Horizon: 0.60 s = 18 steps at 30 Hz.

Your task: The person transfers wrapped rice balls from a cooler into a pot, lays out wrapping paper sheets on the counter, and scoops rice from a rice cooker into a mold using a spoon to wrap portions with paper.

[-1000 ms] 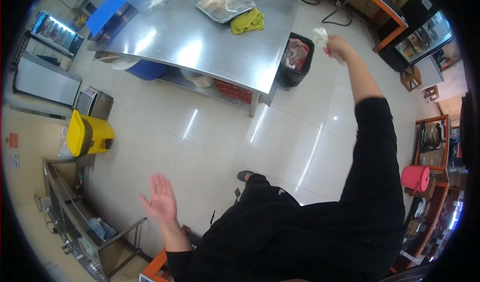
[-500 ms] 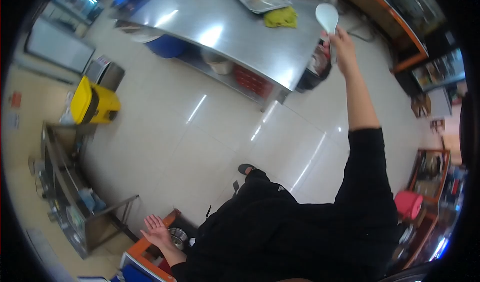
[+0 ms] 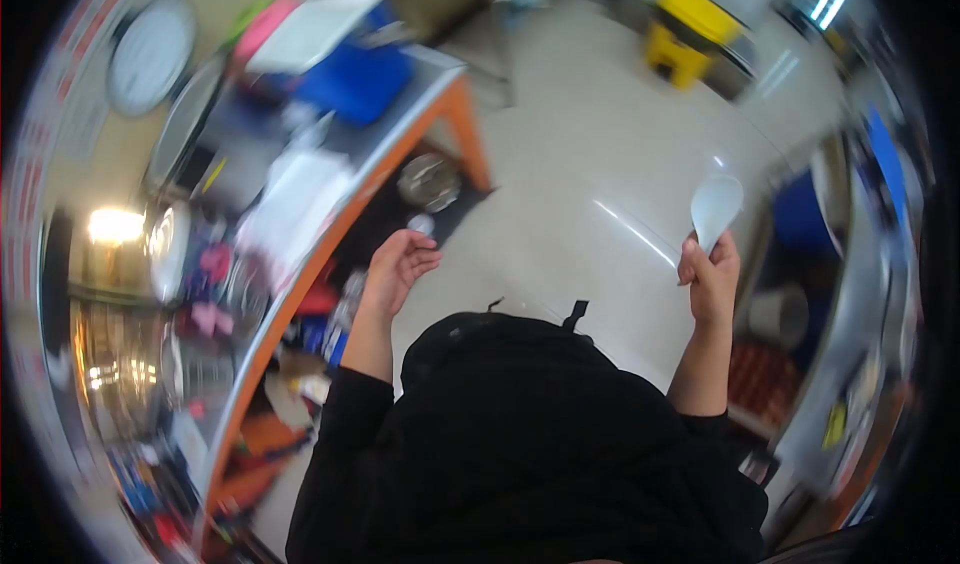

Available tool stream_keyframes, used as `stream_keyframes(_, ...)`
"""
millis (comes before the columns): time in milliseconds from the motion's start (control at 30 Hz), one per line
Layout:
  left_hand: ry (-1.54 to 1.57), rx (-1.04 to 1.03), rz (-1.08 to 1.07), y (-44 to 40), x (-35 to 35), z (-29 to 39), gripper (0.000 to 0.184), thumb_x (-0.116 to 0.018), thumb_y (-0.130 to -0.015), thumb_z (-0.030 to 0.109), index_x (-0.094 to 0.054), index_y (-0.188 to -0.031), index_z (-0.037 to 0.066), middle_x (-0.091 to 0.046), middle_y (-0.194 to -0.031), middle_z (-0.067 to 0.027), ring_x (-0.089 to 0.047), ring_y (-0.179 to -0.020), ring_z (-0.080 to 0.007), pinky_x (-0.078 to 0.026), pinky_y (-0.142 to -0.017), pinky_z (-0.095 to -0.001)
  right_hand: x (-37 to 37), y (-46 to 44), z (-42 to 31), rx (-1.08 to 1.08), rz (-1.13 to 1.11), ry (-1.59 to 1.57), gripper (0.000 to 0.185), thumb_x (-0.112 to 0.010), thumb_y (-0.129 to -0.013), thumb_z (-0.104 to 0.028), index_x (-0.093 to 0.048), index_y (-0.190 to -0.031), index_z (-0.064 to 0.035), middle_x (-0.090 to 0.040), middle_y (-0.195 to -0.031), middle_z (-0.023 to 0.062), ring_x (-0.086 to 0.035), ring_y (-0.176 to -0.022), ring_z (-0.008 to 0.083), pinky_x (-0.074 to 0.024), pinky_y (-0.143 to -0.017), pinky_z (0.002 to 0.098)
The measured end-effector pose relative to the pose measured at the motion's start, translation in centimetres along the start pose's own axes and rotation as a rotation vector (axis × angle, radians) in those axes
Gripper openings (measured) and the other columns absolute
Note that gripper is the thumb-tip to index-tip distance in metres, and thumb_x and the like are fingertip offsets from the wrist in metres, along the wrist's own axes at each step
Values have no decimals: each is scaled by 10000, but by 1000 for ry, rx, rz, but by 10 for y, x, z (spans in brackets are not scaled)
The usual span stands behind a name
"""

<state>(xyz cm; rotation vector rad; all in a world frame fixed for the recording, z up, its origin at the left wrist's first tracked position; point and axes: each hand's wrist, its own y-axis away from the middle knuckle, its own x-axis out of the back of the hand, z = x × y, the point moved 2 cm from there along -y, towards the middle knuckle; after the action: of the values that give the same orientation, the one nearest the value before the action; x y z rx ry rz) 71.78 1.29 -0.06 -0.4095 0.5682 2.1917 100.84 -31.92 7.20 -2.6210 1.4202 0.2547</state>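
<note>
In the head view, my right hand [image 3: 712,282] grips the handle of a white serving spoon [image 3: 717,207], its broad bowl pointing up and away from me over the tiled floor. My left hand [image 3: 398,272] is held out beside the orange-framed table [image 3: 322,254], fingers apart and slightly bent, with nothing seen in it. Just past its fingertips is a small white item [image 3: 421,226], apparently lying under the table. A shiny metal pot [image 3: 430,182] stands behind that on the lower level.
Blurred white cloth or plastic [image 3: 300,199] and a blue container [image 3: 360,79] lie on the left table. On my right is a steel table [image 3: 850,364], with a pale bucket [image 3: 778,314] and red crate [image 3: 765,379] beneath. A yellow bin [image 3: 690,36] stands ahead.
I have turned left, so the orange-framed table is now close on my left and the steel table on my right. The spoon has come down nearer my body. My left hand has risen forward.
</note>
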Motion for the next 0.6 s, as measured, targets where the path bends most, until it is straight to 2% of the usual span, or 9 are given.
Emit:
stream_keyframes(67,-178,-23,209,29,65,18,256,-544,-978,286,-604,-988,38,-645,-922,-77,-646,-830,-188,-530,-775,-316,-80,-28,27,-51,-131,-8,330,-729,-831,-158,-543,-1071,-29,-551,-743,10,-461,-491,55,-350,-428,196)
stream_keyframes(167,-359,-174,495,74,137,50,213,-590,-958,241,-626,-954,31,-636,-851,-48,-622,-760,-140,-508,-702,-270,-187,-51,43,-182,-369,11,320,-739,-823,-148,-559,-1061,-30,-573,-771,12,-482,-512,61,-367,-449,199)
stream_keyframes(267,-653,-339,880,106,218,62,206,-606,-944,223,-646,-963,21,-623,-815,-45,-599,-727,-126,-486,-661,-275,-270,-56,45,-186,-555,45,305,-733,-827,-133,-574,-1064,-24,-572,-771,10,-486,-532,60,-380,-473,197)
stream_keyframes(300,-862,-304,1064,114,226,76,189,-638,-900,198,-665,-999,39,-639,-841,-66,-615,-767,-188,-481,-687,-329,-289,-61,46,-189,-613,42,324,-728,-834,-135,-565,-1088,-19,-564,-771,10,-482,-538,62,-380,-475,197)
stream_keyframes(400,-1338,-176,1219,118,260,98,192,-658,-854,188,-687,-1009,78,-664,-960,-90,-615,-857,-280,-483,-767,-377,-341,-80,54,-195,-768,53,363,-719,-847,-144,-548,-1138,-8,-548,-769,11,-474,-552,64,-379,-480,197)
stream_keyframes(433,-1430,-50,1231,114,266,102,247,-636,-852,197,-675,-1079,108,-636,-1149,-96,-569,-1035,-336,-459,-878,-430,-354,-85,56,-195,-805,67,365,-718,-849,-150,-549,-1139,-6,-548,-769,11,-474,-554,63,-378,-481,197)
stream_keyframes(533,-1531,46,1325,97,306,102,313,-591,-882,198,-631,-1185,133,-567,-1291,-80,-522,-1156,-332,-427,-952,-464,-389,-112,60,-190,-942,102,367,-717,-853,-159,-553,-1142,-2,-549,-771,10,-473,-561,60,-379,-483,198)
stream_keyframes(567,-1516,99,1360,91,320,102,368,-552,-899,201,-581,-1263,155,-522,-1350,-57,-472,-1230,-328,-379,-993,-530,-398,-123,62,-187,-993,110,368,-716,-854,-161,-555,-1142,0,-550,-773,9,-474,-564,59,-380,-483,200)
stream_keyframes(600,-1535,152,1408,86,332,100,375,-553,-896,202,-580,-1268,164,-517,-1357,-54,-471,-1234,-327,-371,-996,-537,-407,-135,64,-198,-1041,116,368,-717,-854,-162,-556,-1142,0,-551,-774,9,-476,-567,59,-382,-485,200)
